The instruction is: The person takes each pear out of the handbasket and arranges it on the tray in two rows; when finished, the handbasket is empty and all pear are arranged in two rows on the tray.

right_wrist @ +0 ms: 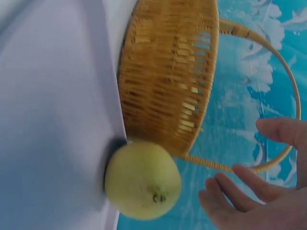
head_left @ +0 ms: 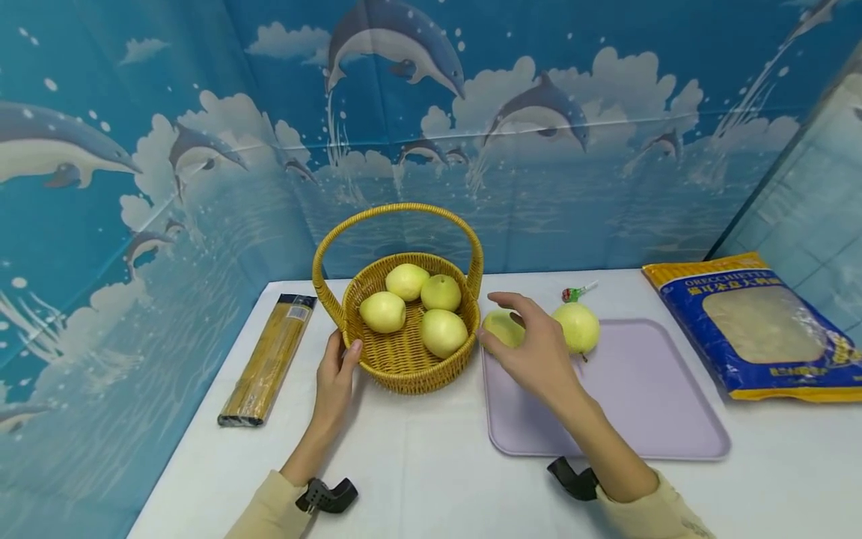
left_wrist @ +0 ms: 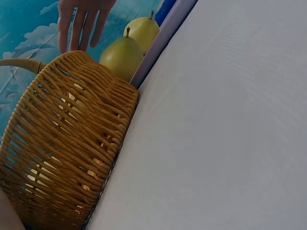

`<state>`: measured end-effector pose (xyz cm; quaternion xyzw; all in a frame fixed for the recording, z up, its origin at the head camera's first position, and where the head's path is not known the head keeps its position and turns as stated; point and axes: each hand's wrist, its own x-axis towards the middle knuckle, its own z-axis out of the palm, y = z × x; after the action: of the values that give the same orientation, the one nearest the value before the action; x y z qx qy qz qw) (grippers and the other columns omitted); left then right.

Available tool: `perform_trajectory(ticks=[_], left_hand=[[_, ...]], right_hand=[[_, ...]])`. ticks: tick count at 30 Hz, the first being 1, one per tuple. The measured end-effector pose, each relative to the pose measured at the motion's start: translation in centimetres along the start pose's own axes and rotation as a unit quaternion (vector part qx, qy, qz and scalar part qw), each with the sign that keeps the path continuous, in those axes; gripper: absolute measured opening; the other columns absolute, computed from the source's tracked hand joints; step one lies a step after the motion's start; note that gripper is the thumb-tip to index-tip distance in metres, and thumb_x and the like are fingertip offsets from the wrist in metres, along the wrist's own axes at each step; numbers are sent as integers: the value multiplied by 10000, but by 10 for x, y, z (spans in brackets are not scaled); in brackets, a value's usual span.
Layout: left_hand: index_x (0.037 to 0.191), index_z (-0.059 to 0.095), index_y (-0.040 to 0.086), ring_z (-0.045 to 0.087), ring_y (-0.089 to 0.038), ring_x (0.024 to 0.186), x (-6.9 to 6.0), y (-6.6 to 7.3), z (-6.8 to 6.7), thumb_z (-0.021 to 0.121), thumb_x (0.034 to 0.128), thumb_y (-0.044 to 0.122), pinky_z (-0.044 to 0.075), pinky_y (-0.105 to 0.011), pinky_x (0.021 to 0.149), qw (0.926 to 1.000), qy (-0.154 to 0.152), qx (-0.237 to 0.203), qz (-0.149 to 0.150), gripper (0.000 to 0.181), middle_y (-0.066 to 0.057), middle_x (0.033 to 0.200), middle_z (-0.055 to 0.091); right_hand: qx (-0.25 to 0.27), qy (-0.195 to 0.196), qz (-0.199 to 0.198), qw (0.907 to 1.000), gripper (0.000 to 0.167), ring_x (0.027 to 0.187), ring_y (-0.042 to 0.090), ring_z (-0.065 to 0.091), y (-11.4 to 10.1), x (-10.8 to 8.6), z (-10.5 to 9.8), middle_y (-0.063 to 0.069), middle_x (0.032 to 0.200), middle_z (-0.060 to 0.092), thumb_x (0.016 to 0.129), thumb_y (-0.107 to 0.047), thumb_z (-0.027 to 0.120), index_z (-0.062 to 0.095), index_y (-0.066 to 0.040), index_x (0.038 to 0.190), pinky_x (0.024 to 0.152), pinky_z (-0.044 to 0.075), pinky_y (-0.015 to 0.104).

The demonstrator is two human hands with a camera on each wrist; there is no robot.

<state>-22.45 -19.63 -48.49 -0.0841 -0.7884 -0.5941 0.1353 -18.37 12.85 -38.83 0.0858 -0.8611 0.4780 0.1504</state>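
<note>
The left hand (head_left: pixel 333 395) grips the left rim of the wicker basket (head_left: pixel 411 380), thumb over the edge and fingers outside; only a sliver of it shows in the left wrist view. Several yellow-green pears (head_left: pixel 443 332) lie inside. The right hand (head_left: pixel 541 358) hovers with spread, bent fingers over a pear (head_left: pixel 500 329) on the tray's left part. In the right wrist view a gap separates this hand (right_wrist: pixel 261 191) from the pear (right_wrist: pixel 143 180). Another pear (head_left: pixel 577 328) sits to its right on the purple tray (head_left: pixel 646 397).
A wrapped bundle of brown sticks (head_left: pixel 269 363) lies left of the basket. Behind the tray is a small lollipop (head_left: pixel 578 292). At the right lies a blue and yellow pasta bag (head_left: pixel 761 329). The basket's tall handle (head_left: pixel 404 207) arches above it, before a dolphin-print curtain (head_left: pixel 404 172).
</note>
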Motion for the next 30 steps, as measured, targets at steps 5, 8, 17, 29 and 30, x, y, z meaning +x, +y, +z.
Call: perform_trajectory(ticks=[5,8,17,29,30], left_hand=[[1580,433,112,429,-247,1517,0,2,-1,519,1112,350,350,-500,1255,10000,30,0,21,532,-92,1586,510],[1586,425,112,427,-236,1518,0,1,0,515,1113,360,347,-481,1259,10000,16,-2,-5,542,-85,1591,505],[1597,415,112,432,-251,1516,1,-3,2,524,1111,352,367,-510,1245,10000,21,-26,-18,552,-92,1604,497],[1580,430,101,470,-262,1487,2,-1,4,534,1107,350,414,-503,1214,9999,74,46,73,545,-103,1568,528],[1578,432,94,475,-269,1483,2,-1,4,532,1108,345,419,-505,1210,9999,84,38,93,542,-111,1565,531]], right_hand=[[-47,-290,-12,9996,562,1351,367,597,-7,-1,14,137,1446,629,932,-210,794,602,-131,1454,1114,504,547],[97,-446,-102,9989,597,1371,354,576,-11,2,23,142,1459,609,930,-204,804,576,-105,1473,1111,517,539],[229,-1220,198,9921,691,1393,355,560,-21,25,43,166,1513,570,919,-249,806,513,-94,1525,1130,501,508],[-799,-2048,677,9732,769,1406,466,501,-38,48,52,222,1500,584,897,-237,842,490,23,1529,1151,450,580],[-829,-2132,621,9715,743,1398,458,511,-38,49,53,216,1484,600,891,-226,850,519,23,1508,1155,446,574]])
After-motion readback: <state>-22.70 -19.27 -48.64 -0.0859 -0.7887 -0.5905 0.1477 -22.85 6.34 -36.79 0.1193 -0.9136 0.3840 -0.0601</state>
